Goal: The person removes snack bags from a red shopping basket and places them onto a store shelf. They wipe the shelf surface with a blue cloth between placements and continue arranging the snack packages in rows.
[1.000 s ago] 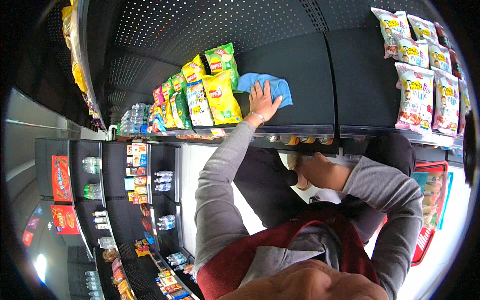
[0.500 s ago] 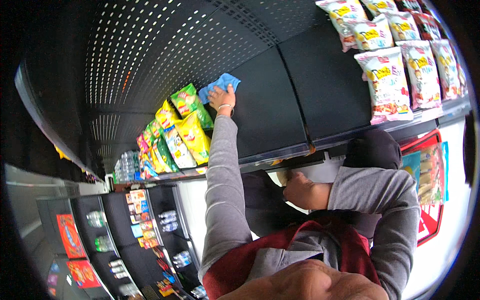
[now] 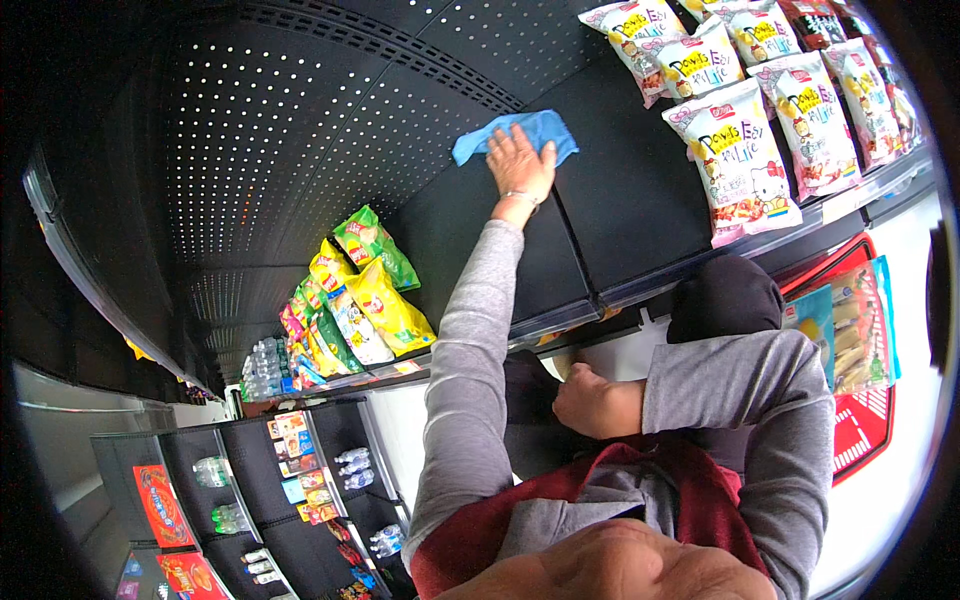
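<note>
My left hand (image 3: 522, 165) lies flat with spread fingers on a blue cloth (image 3: 553, 128), pressing it against the black shelf (image 3: 490, 240) near its perforated back panel. A bracelet circles that wrist. My right hand (image 3: 597, 402) is closed in front of my body by my dark-clad knee; a blurred tan patch shows beside its fingers, and whatever they hold is hidden. Left of my outstretched arm stand chip bags, including a yellow bag (image 3: 387, 308) and a green bag (image 3: 375, 247). White snack bags (image 3: 735, 160) fill the shelf's right end.
A shelf front rail (image 3: 640, 287) runs between my body and the shelf surface. At lower right is a red basket (image 3: 868, 432) with packaged goods (image 3: 858, 325). Water bottles (image 3: 265, 370) stand farther left. Another stocked shelf unit (image 3: 245, 470) is at lower left.
My left hand and the blue cloth have slid right along the shelf, away from the chip bags and across the panel seam. My right hand stays closed in nearly the same place.
</note>
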`<state>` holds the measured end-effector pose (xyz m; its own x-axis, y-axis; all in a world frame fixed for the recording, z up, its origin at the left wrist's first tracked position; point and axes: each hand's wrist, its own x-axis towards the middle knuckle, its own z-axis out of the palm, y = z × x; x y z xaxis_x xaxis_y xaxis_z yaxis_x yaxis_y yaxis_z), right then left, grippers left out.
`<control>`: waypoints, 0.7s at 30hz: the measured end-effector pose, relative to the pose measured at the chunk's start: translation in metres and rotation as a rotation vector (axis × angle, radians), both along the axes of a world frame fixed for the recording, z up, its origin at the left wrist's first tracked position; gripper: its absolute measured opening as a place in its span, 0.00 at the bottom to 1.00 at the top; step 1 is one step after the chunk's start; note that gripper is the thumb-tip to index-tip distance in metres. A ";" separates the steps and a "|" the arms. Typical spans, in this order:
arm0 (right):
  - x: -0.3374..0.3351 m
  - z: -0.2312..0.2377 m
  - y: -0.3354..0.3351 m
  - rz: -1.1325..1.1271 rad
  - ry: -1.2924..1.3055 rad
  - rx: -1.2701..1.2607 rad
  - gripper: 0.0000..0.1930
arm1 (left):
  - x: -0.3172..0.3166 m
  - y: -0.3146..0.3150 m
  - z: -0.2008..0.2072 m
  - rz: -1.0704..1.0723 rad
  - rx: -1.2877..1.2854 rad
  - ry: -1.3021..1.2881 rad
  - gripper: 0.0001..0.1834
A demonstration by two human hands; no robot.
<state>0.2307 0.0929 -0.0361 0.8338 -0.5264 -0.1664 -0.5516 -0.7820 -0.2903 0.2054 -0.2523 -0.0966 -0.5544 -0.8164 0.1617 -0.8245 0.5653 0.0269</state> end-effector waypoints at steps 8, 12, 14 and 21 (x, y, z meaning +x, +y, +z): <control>0.002 -0.004 -0.005 0.015 0.061 -0.055 0.10 | -0.068 0.024 0.006 -0.099 -0.060 -0.007 0.41; 0.007 -0.012 -0.007 -0.008 0.055 -0.031 0.10 | -0.074 0.026 0.011 -0.445 -0.085 0.067 0.36; 0.010 -0.018 -0.008 -0.013 0.042 -0.022 0.10 | -0.086 0.024 0.012 -0.516 -0.080 0.137 0.35; 0.005 -0.039 -0.018 -0.137 -0.072 -0.131 0.12 | -0.125 0.022 0.008 -0.445 0.014 0.228 0.34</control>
